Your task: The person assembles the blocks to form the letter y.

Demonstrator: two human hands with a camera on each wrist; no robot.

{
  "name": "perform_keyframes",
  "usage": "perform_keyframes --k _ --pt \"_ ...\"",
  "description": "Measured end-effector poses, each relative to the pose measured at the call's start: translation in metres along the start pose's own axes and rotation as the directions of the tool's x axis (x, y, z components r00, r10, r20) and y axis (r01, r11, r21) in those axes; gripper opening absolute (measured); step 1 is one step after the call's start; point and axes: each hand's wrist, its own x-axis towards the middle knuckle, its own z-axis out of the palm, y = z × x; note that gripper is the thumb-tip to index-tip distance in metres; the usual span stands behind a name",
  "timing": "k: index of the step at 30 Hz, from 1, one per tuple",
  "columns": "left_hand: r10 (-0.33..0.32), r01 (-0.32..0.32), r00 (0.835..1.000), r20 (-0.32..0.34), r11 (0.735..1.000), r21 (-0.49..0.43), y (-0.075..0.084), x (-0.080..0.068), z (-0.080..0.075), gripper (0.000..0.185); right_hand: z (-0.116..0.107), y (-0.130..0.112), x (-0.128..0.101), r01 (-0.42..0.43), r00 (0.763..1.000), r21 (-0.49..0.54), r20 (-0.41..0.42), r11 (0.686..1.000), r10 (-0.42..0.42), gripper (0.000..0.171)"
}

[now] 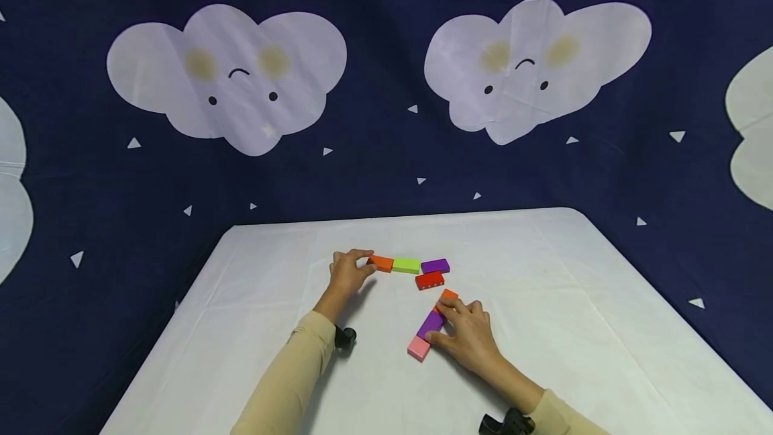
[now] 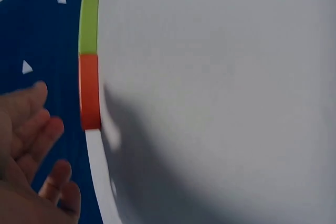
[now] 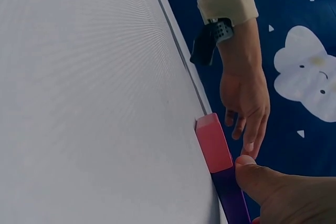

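My left hand (image 1: 352, 270) is at the left end of a row of blocks, its fingers loosely bent beside an orange block (image 1: 382, 263). In the left wrist view a gap shows between those fingers and the orange block (image 2: 89, 92). A lime green block (image 1: 406, 265) adjoins the orange one. My right hand (image 1: 468, 334) spans a slanted row nearer the front, thumb and fingers pinching its purple block (image 1: 430, 325). A pink block (image 1: 419, 348) sits at this row's near end, and another orange block (image 1: 449, 295), partly behind the fingers, at the far end.
Right of the green block lies another purple block (image 1: 435, 266), slightly turned. A red block (image 1: 430, 280) with pale dots on its side lies just in front of it. The white table (image 1: 543, 274) ends at a dark blue cloth (image 1: 386, 99) printed with clouds.
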Motion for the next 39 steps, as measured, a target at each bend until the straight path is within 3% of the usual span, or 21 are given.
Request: perform_keyframes --k 7,20,29,39 --pt "-0.010 0.012 0.998 0.067 0.999 -0.038 -0.008 0.010 -0.002 0.039 0.002 0.000 -0.001 0.006 1.000 -0.008 -0.018 1.000 -0.006 0.063" --pt "0.002 -0.006 0.994 0.110 0.999 0.032 -0.016 0.023 0.000 0.040 0.001 0.001 0.000 -0.002 1.000 -0.005 -0.009 1.000 0.002 0.064" --pt "-0.046 0.035 0.986 0.160 0.997 0.072 -0.014 0.024 0.000 0.039 0.001 -0.001 -0.001 -0.002 1.000 -0.007 -0.003 1.000 0.002 0.063" --pt "-0.035 0.027 0.984 0.175 0.998 0.050 -0.017 0.024 0.002 0.036 0.001 -0.001 -0.001 -0.008 1.000 -0.012 -0.001 1.000 0.008 0.064"
